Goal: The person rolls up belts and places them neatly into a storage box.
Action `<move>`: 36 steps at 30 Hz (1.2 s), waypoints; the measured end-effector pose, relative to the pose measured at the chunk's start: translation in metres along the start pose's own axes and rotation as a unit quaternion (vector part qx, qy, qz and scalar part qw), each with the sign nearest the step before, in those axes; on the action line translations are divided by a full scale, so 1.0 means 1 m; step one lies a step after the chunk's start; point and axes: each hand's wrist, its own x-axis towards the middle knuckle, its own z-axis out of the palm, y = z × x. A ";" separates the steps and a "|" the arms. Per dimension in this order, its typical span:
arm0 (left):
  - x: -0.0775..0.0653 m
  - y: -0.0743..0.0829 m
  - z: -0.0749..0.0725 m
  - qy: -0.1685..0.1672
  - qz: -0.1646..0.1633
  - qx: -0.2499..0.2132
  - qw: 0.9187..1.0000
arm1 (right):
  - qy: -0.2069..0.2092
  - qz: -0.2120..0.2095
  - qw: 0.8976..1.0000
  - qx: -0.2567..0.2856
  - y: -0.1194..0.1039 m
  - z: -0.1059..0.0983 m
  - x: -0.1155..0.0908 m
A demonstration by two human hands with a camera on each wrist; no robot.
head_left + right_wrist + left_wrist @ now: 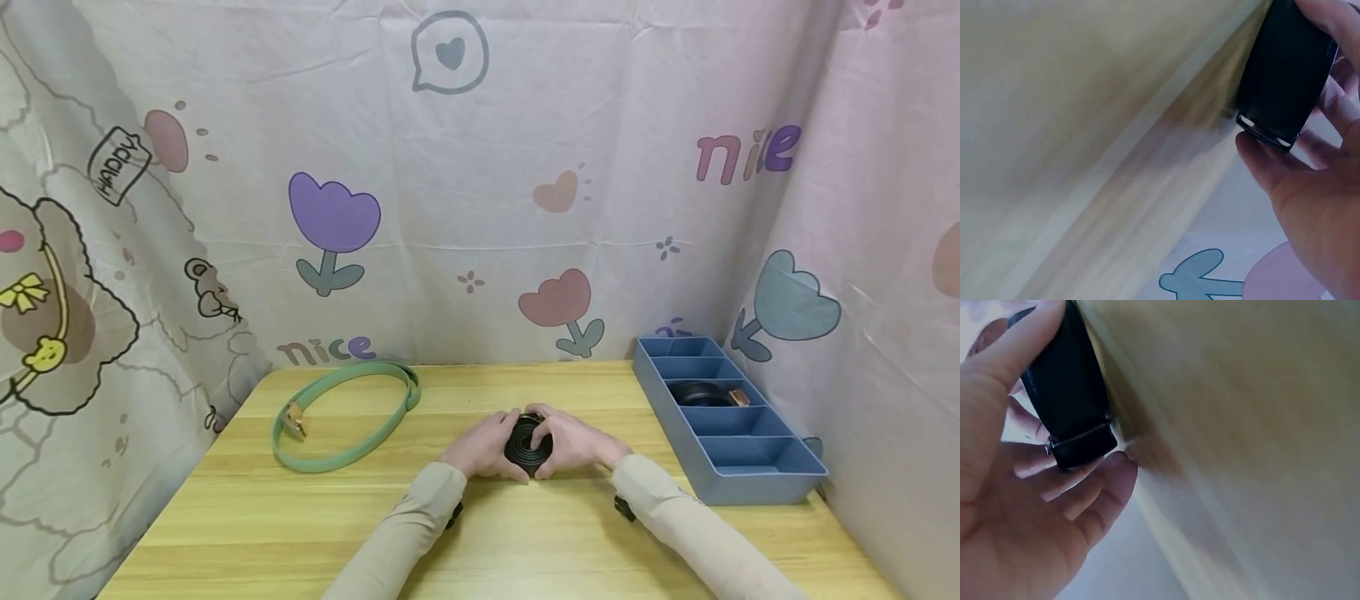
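Observation:
Between both hands, low over the middle of the table, is a black belt wound into a tight spiral. My left hand grips its left side, thumb and fingers curled about it. From the opposite side my right hand holds the same coil, one finger lying over the spiral's face. In the left wrist view the belt's outer turn and a dark band around it show between thumb and fingers. The right wrist view shows the coil's black side with a metal edge near the fingertips.
A green belt with a gold buckle lies in a loose loop at the table's left. At the right stands a blue divided box; another coiled black belt sits in its middle compartment. A patterned curtain hangs behind the table.

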 end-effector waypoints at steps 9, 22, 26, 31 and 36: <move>0.003 0.005 0.000 0.017 -0.010 -0.045 0.999 | 0.033 -0.038 0.998 -0.049 -0.008 0.003 -0.007; 0.004 0.005 0.001 0.016 -0.017 -0.119 0.993 | 0.065 -0.065 0.980 -0.174 -0.011 0.003 0.000; 0.006 0.006 0.003 0.017 -0.020 -0.135 0.990 | 0.046 -0.065 0.978 -0.194 -0.011 0.001 0.003; 0.008 0.008 0.005 0.019 0.008 -0.135 0.991 | 0.029 -0.074 0.972 -0.222 -0.012 -0.001 0.000; 0.011 0.012 0.003 0.008 0.028 -0.127 0.992 | 0.028 -0.079 0.966 -0.244 -0.012 -0.005 -0.004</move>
